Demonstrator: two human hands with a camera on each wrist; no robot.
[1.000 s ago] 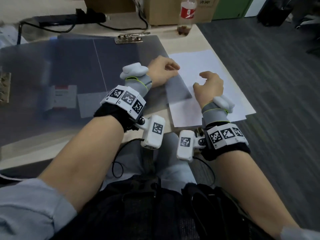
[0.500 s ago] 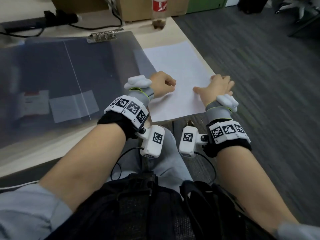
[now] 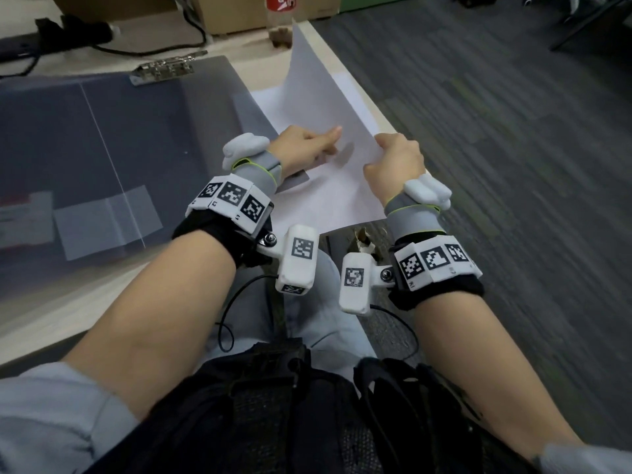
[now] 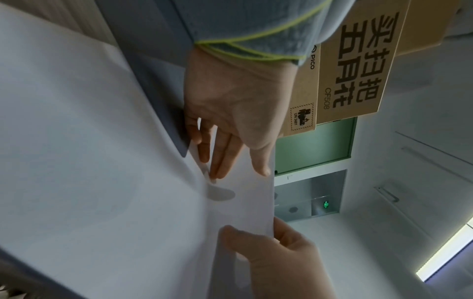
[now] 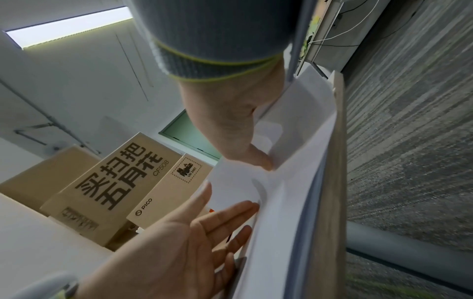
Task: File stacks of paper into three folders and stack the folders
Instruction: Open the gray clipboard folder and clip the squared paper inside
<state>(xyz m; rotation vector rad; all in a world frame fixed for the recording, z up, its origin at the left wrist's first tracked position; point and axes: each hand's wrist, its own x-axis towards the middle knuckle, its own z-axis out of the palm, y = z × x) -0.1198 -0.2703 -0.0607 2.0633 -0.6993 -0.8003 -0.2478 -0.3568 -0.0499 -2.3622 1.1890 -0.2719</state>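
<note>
A stack of white paper lies at the desk's right end, partly over the edge of an open grey translucent folder. My right hand pinches the stack's right edge, thumb on top, and tilts the upper sheets so that their far corner stands up. My left hand lies on the paper's left part with straight fingers. The left wrist view shows the left hand flat on the paper and the right hand gripping the edge. In the right wrist view, the right hand's thumb is on the paper.
A metal clip sits at the folder's far edge. Behind it are a cardboard box, a bottle and a black cable. The desk edge runs just right of the paper, with grey carpet beyond.
My right hand went from lying on the paper to pinching its right edge and raising it. The far corner now stands up. My left hand's fingers have straightened onto the sheet.
</note>
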